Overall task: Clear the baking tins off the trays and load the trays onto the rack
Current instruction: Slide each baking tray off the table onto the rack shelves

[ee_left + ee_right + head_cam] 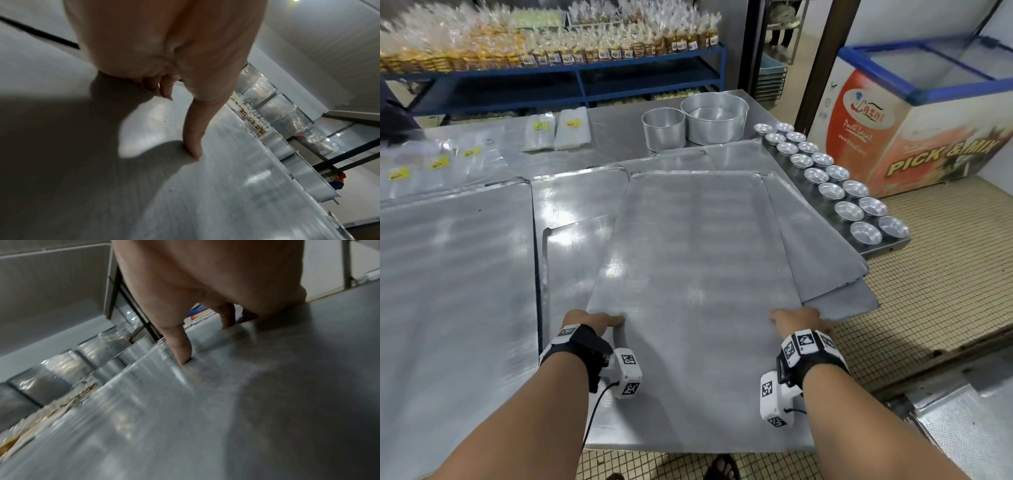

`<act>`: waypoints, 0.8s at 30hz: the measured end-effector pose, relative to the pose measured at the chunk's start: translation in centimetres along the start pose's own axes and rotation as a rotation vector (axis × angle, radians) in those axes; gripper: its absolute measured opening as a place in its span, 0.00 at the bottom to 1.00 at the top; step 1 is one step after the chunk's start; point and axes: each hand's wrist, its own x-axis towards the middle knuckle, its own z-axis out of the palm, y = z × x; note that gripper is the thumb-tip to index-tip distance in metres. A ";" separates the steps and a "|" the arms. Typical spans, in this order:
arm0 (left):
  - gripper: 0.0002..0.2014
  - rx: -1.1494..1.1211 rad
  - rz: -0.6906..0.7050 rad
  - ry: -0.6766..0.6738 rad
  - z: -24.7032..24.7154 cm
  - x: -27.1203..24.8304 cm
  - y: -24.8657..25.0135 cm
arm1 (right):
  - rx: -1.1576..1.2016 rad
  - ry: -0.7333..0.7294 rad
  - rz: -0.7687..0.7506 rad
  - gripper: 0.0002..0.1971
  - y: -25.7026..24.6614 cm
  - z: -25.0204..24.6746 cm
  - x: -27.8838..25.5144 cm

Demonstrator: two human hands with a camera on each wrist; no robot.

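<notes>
Head view — my left hand (593,322) and right hand (796,318) grip top tray (695,260) edges on steel table (458,274), thumbs on top; fingers underneath hidden. Baking tins (835,178) line table's right edge — wrist views blurred.

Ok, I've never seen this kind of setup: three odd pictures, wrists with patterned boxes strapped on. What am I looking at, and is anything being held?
No machine here: a person works with bare hands, wearing a head camera plus one on each wrist. The big picture is the head view. The other two look along each hand from the wrist cameras, so they appear tilted.

The left hand and right hand grip the near edge of the top tray, thumbs on top, fingers curled under. It lies on more trays spread over a metal table. Along the right edge sit small baking tins in two rows; behind are two round pans.
</notes>
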 end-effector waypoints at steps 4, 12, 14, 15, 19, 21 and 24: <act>0.29 -0.005 -0.001 -0.028 -1.1 0.4 0.3 | 0.055 -0.042 -0.012 0.28 -0.6 -0.5 -0.3; 0.25 0.112 0.111 -0.078 -6.8 2.7 0.9 | 0.088 -0.051 -0.082 0.27 -0.9 1.2 -5.3; 0.27 0.124 0.150 -0.066 -8.4 3.6 0.4 | 0.148 -0.071 -0.056 0.27 -0.4 2.2 -6.7; 0.29 0.122 0.159 -0.067 -9.1 3.9 0.0 | 0.144 -0.076 -0.050 0.27 -0.2 2.7 -7.6; 0.29 0.108 0.167 -0.123 -11.7 5.4 -1.3 | 0.146 -0.041 -0.010 0.30 1.3 5.2 -10.8; 0.23 0.113 0.155 -0.132 -12.8 5.8 -1.9 | 0.144 0.009 0.034 0.38 1.9 6.6 -12.1; 0.23 0.138 0.134 -0.163 -14.1 6.5 -2.8 | 0.180 0.009 0.092 0.31 2.9 7.9 -13.6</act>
